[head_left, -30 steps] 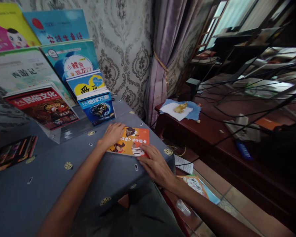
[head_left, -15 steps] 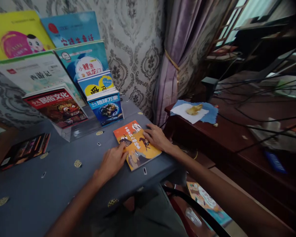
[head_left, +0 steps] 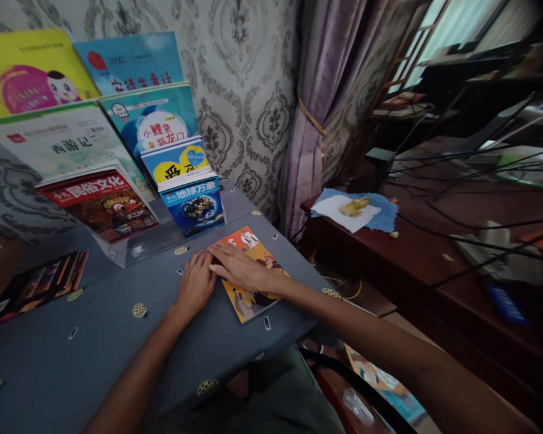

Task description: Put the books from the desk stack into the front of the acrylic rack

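An orange-and-yellow book (head_left: 248, 304) with a picture cover lies closed on the grey patterned tablecloth in front of me. My right hand (head_left: 242, 268) is laid flat across the cover, its fingertips reaching the upper left edge and hiding most of the title. Along that left edge rests my left hand (head_left: 196, 280), with fingers extended over the tablecloth and the book's side. The fingertips of both hands meet there, and what lies under them is hidden. Neither hand grips the book.
A clear stand (head_left: 131, 253) at the back left holds several upright books, including a red one (head_left: 104, 205) and a blue one (head_left: 194, 208). A dark book (head_left: 36, 286) lies at left. On the right, a brown desk (head_left: 434, 259) carries cables and a blue cloth (head_left: 384, 214).
My right hand has slid left across the cover to the book's left edge. My left hand has shifted slightly left, off the cover's middle, and now lies beside the right fingertips.
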A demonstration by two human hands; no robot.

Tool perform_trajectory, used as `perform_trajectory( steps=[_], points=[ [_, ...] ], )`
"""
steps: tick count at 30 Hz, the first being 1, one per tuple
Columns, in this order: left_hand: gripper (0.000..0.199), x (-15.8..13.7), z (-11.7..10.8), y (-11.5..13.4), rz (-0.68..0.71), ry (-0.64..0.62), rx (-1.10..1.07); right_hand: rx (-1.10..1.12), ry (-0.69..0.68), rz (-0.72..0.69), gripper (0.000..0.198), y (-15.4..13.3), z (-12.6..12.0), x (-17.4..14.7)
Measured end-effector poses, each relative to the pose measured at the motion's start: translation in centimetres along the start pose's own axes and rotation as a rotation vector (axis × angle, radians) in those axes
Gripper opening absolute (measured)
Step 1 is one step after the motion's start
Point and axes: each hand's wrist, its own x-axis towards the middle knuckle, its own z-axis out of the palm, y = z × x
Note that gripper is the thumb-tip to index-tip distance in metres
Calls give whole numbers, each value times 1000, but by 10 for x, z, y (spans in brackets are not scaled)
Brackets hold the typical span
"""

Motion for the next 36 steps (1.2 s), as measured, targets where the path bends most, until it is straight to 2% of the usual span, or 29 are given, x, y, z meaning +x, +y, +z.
perform_trajectory(
  steps=[5,9,16,21,25,30,36],
  points=[
    [36,-2,1,-3,31,47,-30,60,-77,23,68,9,12,15],
    [34,-1,2,-5,41,51,-10,-12,-58,42,70,24,9,9],
    [31,-1,2,-3,36,61,23,-126,6,171,64,59,-4,0],
    [31,-2,0,-1,15,48,45,32,93,213,56,92,-6,-7],
    [31,0,-4,2,15,19,62,197,161,232,54,102,-6,-11],
    [36,7,0,20,106,-59,34,193,194,238,55,102,-4,-10],
    [46,15,8,65,309,-230,-129,238,141,204,68,107,-11,-9]
  ],
)
